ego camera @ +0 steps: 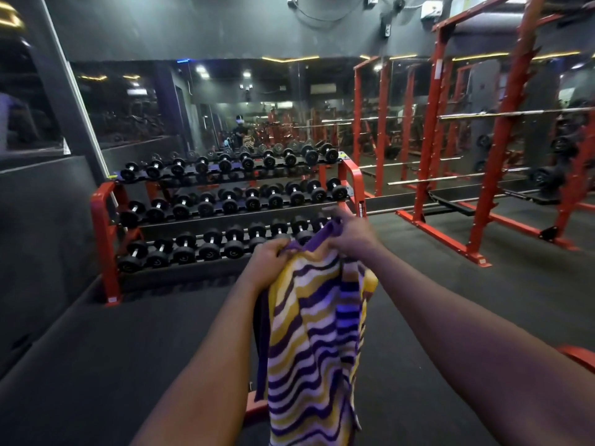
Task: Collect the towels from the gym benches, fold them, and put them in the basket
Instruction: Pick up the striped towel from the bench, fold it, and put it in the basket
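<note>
A striped towel [309, 342] in purple, yellow and white hangs down in front of me, held up by its purple top edge. My left hand [269, 260] grips the left part of that edge with curled fingers. My right hand [349, 235] pinches the edge a little higher and to the right, blurred by motion. The towel's lower end runs out of the bottom of the view. No basket shows in the frame.
A red three-tier dumbbell rack [225, 201] stands straight ahead against a mirrored wall. Red squat racks [483, 175] with barbells fill the right side. A red bench frame [254, 410] peeks out below the towel, and another red part [579, 355] sits at the right edge. Dark rubber floor lies around me.
</note>
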